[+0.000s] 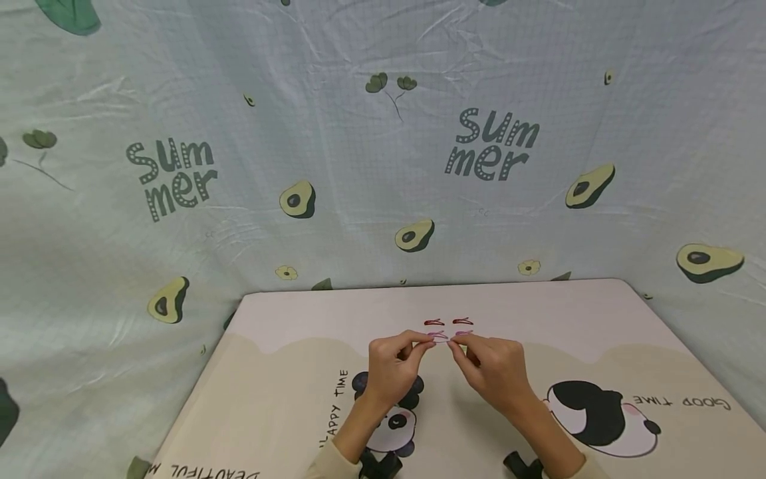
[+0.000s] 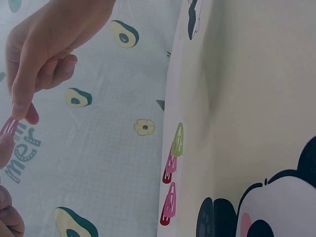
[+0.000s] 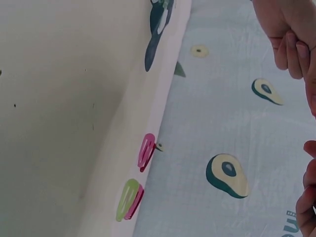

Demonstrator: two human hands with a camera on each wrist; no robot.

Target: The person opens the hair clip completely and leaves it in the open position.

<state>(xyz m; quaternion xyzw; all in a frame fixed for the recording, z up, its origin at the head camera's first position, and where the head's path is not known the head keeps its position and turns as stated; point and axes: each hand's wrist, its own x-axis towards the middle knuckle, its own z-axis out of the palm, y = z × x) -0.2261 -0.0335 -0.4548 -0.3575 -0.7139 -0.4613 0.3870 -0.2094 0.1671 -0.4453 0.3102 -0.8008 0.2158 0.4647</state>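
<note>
A pink snap hair clip (image 2: pixel 9 126) is held between both hands, raised over the table. My left hand (image 1: pixel 391 364) pinches one end with thumb and forefinger. From the other side my right hand (image 1: pixel 495 367) grips the opposite end the same way. Behind the fingertips, two red hair clips (image 1: pixel 433 322) lie near the far edge, with pink clips (image 2: pixel 170 200) beside them, nearer to me. A green hair clip (image 3: pixel 127 200) lies in the right-hand column, hidden behind my right hand in the head view.
The table (image 1: pixel 287 386) has a pale cover printed with a panda (image 1: pixel 391 429) and a dog (image 1: pixel 604 419). Beyond its far edge hangs a light cloth (image 1: pixel 347 146) with avocado prints. Dark wrist straps (image 1: pixel 380 466) sit on both forearms.
</note>
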